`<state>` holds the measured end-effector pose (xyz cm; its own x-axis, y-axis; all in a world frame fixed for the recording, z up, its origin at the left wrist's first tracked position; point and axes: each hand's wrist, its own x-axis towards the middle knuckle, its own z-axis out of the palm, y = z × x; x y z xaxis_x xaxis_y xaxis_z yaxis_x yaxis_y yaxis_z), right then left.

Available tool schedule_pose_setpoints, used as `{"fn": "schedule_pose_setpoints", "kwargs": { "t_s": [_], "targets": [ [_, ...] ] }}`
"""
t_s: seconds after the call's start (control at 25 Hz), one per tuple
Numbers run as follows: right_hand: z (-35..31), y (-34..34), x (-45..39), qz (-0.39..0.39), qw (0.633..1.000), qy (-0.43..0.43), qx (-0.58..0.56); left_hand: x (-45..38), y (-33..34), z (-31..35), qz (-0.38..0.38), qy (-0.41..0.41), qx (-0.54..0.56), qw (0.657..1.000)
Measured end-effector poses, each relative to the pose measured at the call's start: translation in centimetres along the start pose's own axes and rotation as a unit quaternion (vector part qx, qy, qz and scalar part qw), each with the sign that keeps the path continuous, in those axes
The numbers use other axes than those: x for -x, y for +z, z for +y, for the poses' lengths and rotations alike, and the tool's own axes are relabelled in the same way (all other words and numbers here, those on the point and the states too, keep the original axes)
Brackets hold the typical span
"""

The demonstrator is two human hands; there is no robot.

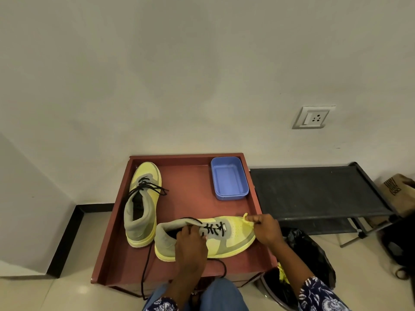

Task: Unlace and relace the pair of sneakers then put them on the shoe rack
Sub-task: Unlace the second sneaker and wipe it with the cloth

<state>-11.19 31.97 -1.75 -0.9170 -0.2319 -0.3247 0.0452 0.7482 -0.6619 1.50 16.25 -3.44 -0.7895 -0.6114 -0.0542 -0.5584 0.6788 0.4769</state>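
Hands pinch near sneaker (224,236): left (190,237) its lace (213,228), right (265,227) its toe.

Pretty soft, even indoor light with a slightly dim, warm-grey cast, only faint shadows under the sneakers (204,237), a small glare spot on the floor tiles (82,289), and obvious wide-angle bending toward the edges.

You face a plain off-white wall (179,75) with a socket plate (313,117) at your right, a black skirting strip (67,234) and glossy pale floor tiles (45,295) below.
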Motion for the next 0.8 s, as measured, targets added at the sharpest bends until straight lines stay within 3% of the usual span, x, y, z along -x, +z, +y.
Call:
{"fn": "schedule_pose_setpoints", "kwargs": {
  "t_s": [0.32,0.8],
  "targets": [
    [0.4,-0.9,1.1,0.022,0.998,0.043,-0.04,-1.2,-1.2,0.7,-0.021,0.037,0.061,0.997],
    [-0.3,-1.6,2.4,0.047,0.992,0.028,-0.114,-5.2,-4.9,1.3,-0.031,0.203,0.038,0.978]
  ]
}}
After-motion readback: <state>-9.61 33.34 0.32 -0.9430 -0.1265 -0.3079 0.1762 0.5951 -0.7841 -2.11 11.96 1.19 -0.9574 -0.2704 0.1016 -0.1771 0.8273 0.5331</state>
